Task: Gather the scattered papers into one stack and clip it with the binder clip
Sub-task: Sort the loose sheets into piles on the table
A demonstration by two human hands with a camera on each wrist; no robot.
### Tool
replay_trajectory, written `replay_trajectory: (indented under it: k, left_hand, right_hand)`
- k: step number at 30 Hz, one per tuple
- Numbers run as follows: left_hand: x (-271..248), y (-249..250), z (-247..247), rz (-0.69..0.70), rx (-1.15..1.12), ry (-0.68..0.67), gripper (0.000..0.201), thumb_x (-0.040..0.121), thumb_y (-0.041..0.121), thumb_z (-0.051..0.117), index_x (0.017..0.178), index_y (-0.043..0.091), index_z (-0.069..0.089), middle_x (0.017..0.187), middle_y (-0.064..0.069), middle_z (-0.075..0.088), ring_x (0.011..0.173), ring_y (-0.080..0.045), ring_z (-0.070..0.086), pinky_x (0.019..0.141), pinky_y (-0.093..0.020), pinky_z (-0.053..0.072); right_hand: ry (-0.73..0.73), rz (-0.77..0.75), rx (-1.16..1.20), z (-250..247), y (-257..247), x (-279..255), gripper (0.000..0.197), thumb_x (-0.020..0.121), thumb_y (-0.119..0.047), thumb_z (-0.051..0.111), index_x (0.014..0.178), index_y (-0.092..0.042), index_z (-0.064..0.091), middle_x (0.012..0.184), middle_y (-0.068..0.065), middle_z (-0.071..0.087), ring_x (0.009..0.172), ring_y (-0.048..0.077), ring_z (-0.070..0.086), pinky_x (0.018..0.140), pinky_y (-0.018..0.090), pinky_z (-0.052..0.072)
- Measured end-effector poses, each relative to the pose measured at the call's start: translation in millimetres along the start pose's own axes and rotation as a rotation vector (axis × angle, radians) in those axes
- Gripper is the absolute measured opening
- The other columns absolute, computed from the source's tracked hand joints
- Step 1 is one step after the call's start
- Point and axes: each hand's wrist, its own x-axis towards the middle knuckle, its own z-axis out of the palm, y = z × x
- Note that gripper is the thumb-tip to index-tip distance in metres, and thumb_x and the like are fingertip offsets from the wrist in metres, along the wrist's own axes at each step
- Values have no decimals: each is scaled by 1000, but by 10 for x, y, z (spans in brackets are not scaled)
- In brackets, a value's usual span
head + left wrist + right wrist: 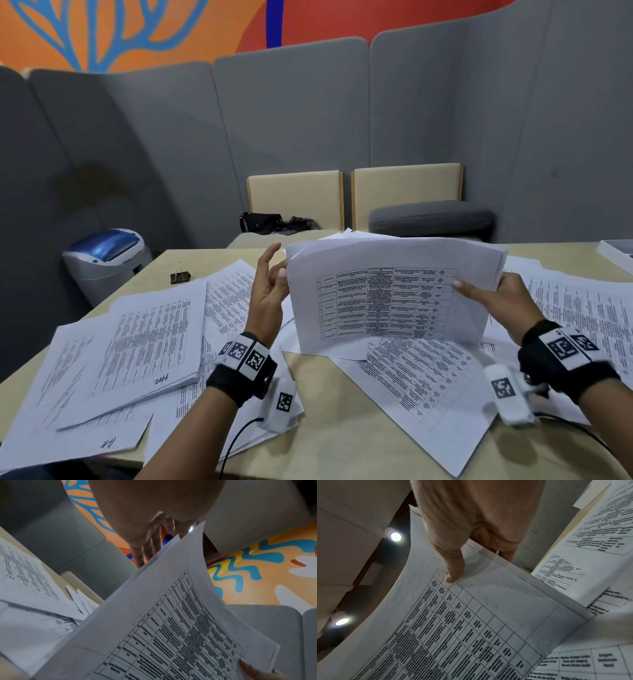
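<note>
On the beige desk (329,428), the binder clip (180,276) is sitting far left, seen only in the head view. The left hand (269,291) is hovering spread beside the upright stack (387,294). The right hand (500,294) is pinching its right edge; the right wrist view is showing ceiling lights (395,536).

Shredder (106,263) (blue lid) beside the table (342,445).

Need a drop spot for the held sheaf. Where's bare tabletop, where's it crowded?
Bare table shows at the near edge, between the left heap and the angled sheet, and around the binder clip at the far left corner. Crowded: left side and far right, papered over. The right hand holds the sheaf.
</note>
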Motion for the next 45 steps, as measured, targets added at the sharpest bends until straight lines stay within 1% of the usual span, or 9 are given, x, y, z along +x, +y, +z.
replay_trajectory:
  k: [3, 7, 11, 14, 20, 28, 32, 40, 45]
  left_hand:
    - [5, -10, -7, -14, 24, -5, 59, 94, 11, 61, 141, 36, 37, 119, -10, 65, 108, -27, 64, 96, -43, 52]
    - [64, 40, 22, 24, 204, 2, 77, 80, -1, 74, 140, 32, 39, 110, -6, 65, 87, -26, 68, 71, -27, 59]
    - [226, 157, 1, 173, 335, 6, 39, 80, 7, 76, 111, 23, 60, 87, -5, 72, 72, -33, 68, 63, -47, 59]
    - [355, 233, -11, 239, 434, -4, 11, 88, 20, 70, 97, 20, 65, 84, 0, 71, 71, -28, 68, 63, -42, 60]
    - [437, 282, -88, 450, 752, -164, 22, 90, 21, 67, 111, 20, 60, 89, -1, 69, 72, -23, 67, 63, -28, 57]
    - [595, 416, -108, 724, 1182, -265, 32, 71, 17, 71, 97, 13, 54, 73, -7, 66, 47, -31, 56, 42, -35, 53]
    - [610, 465, -76, 736, 1347, -290, 36, 77, 26, 71, 98, 18, 42, 70, -4, 65, 44, -29, 54, 40, -35, 52]
    - [659, 536, -56, 635, 1440, -274, 22, 79, 16, 68, 93, 10, 52, 62, -2, 64, 42, -28, 52, 43, -36, 53]
    - [707, 561, -177, 382, 1041, -182, 18, 83, 15, 50, 89, 17, 66, 74, 0, 72, 67, -26, 66, 63, -38, 56]
  right_hand:
    - [2, 0, 4, -3, 21, 12, 89, 26, -73, 85, 90, -13, 72, 97, 9, 75, 95, 30, 70, 90, 47, 54]
    - [-2, -1, 6, -23, 48, 12, 99, 20, -80, 82, 92, -13, 73, 98, 9, 75, 94, 30, 70, 91, 49, 55]
    - [-10, -15, -7, -26, 21, -11, 82, 32, -69, 87, 91, -13, 72, 95, 7, 75, 93, 28, 69, 90, 46, 54]
    - [-12, -21, 0, -15, -22, -31, 46, 52, -42, 82, 88, -15, 70, 94, 6, 73, 97, 32, 69, 92, 48, 53]
    - [-6, -15, -8, -28, 20, -34, 96, 21, -80, 81, 90, -14, 72, 97, 8, 75, 92, 28, 70, 88, 45, 55]
    - [-7, -21, -33, -24, -11, -54, 96, 18, -82, 80, 86, -15, 72, 94, 10, 75, 92, 29, 70, 89, 50, 56]
    - [-6, -9, -42, -26, -10, -61, 99, 18, -83, 79, 87, -13, 72, 95, 11, 75, 92, 30, 70, 89, 53, 56]
    - [-10, -4, -53, -36, -33, -92, 97, 19, -83, 80, 86, -13, 73, 93, 11, 76, 92, 31, 71, 89, 53, 56]
    - [-15, 5, -60, -52, -19, -77, 100, 20, -82, 80, 87, -9, 74, 92, 10, 76, 90, 30, 72, 87, 53, 57]
